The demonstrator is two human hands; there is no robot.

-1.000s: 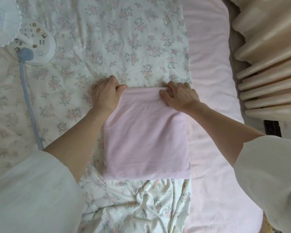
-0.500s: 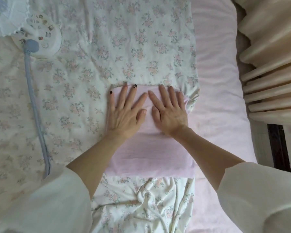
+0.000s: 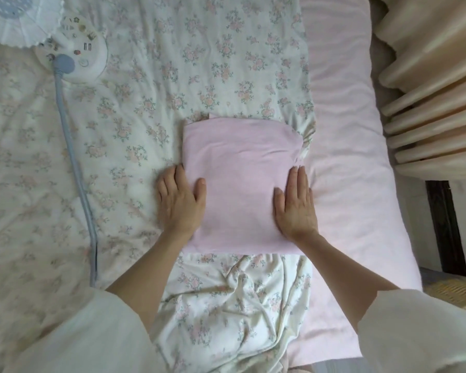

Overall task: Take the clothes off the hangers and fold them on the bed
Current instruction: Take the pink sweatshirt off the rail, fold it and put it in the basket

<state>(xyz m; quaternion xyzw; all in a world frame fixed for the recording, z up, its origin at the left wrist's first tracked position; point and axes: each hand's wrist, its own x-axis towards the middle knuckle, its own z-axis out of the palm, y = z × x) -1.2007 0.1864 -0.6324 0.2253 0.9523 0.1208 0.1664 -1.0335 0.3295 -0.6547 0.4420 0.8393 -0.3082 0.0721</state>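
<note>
The pink garment [image 3: 242, 184] lies folded into a compact rectangle on the bed [image 3: 342, 184], toward its right edge, on top of a flowered cloth [image 3: 199, 63] that is spread flat beyond it and rumpled on the side nearest the person.

The left hand [image 3: 179, 203] lies flat at the garment's left edge, fingers straight and together, thumb resting on the pink cloth. It grasps nothing. The right hand [image 3: 296, 205] lies flat along the garment's right edge in the same way, fingers extended, nothing held. Judgement: the two hands bracket the bundle to square its sides and press the layers down so the fold holds; this reads as the finishing pass on this piece.

The far right corner of the garment is slightly puckered where the flowered cloth bunches against it; that corner may need smoothing.

A small fan [image 3: 73, 49] with a pale blue cord [image 3: 73, 157] lies toward the far left corner of the bed. Pleated curtains [image 3: 428, 103] hang beyond the right edge. No hangers are in view.
</note>
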